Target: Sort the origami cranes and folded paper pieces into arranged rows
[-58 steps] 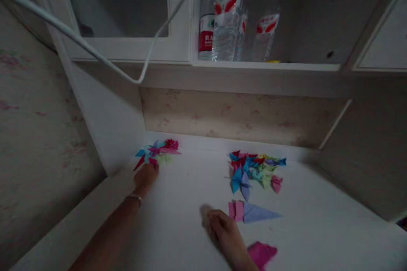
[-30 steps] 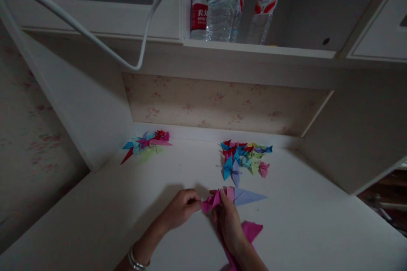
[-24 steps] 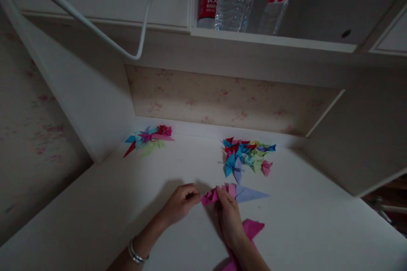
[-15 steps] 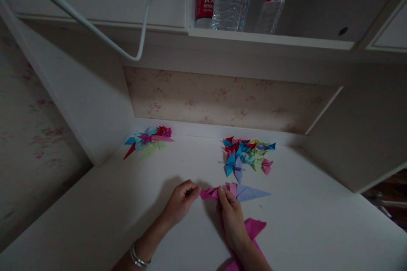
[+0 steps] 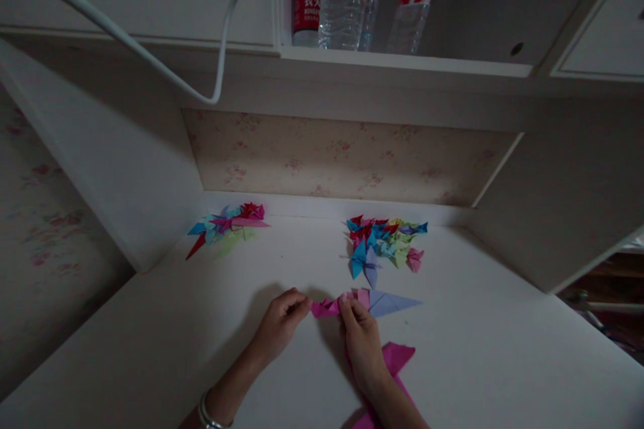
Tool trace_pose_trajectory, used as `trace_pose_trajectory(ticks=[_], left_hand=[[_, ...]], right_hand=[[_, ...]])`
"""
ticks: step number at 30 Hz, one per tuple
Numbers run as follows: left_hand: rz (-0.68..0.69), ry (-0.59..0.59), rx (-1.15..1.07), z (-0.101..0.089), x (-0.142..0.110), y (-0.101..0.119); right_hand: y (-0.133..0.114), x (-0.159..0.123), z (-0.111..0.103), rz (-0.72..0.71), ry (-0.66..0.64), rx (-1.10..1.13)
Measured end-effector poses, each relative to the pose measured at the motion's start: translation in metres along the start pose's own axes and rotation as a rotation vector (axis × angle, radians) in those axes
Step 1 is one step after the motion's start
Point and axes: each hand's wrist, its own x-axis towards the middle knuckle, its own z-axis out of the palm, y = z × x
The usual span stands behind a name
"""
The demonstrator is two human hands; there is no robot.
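Observation:
A small magenta piece of folded paper [image 5: 326, 308] is stretched between my two hands, low over the tabletop. My left hand [image 5: 284, 318] is closed in a pinch at its left tip. My right hand [image 5: 361, 335] is closed on its right part, thumb on top, and the fingers hide that end. Just right of those fingers, a lavender pointed folded paper [image 5: 395, 303] lies on the table, with a light pink folded piece [image 5: 361, 295] beside it. Beneath my right wrist, a larger magenta paper [image 5: 397, 356] lies partly covered.
Small multicoloured origami pieces [image 5: 385, 241] cluster at the back right of the white table [image 5: 166, 335]. More folded papers [image 5: 231, 221] lie at the back left. Above are a shelf edge [image 5: 402, 66] with plastic bottles [image 5: 345, 0] and a white bent tube [image 5: 151, 60].
The camera view has turned slightly, so everything sits a little further left. Both hands keep their grip on the magenta folded paper, with little visible movement.

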Motion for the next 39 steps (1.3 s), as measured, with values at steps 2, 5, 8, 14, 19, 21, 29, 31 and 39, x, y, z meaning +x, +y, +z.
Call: trace_pose_trajectory(ticks=[2,5,8,14,19,21,29,31,39], left_hand=[[0.000,0.004,0.004,0.0006,0.0009,-0.0018],[0.002,0.008,0.005,0.0015,0.0013,-0.0053],[-0.008,0.000,0.006,0.0026,0.0000,-0.0066],[-0.062,-0.018,0.004,0.0048,-0.0024,-0.0026],[-0.087,-0.018,0.007,0.0060,-0.0026,-0.0038],[-0.098,-0.022,0.015,0.0061,-0.0026,-0.0039],[-0.097,-0.023,-0.002,0.0060,-0.0028,0.0002],[-0.098,-0.025,-0.006,0.0062,-0.0033,-0.0002],[-0.119,-0.005,-0.006,0.0086,-0.0029,-0.0046]], right_hand=[[0.0014,0.0006,-0.0003,-0.012,0.007,-0.003],[0.0035,0.0014,-0.0012,-0.024,0.016,-0.008],[0.0045,0.0019,-0.0024,-0.025,0.013,-0.008],[0.0029,0.0015,-0.0029,-0.029,0.047,0.002],[0.0023,0.0013,-0.0028,0.006,0.049,-0.007],[0.0023,0.0012,-0.0031,0.005,0.046,-0.009],[0.0005,0.0001,-0.0030,-0.003,0.048,-0.024],[0.0003,-0.0001,-0.0027,-0.008,0.049,-0.022],[0.0002,0.0003,-0.0033,0.009,0.041,-0.004]])
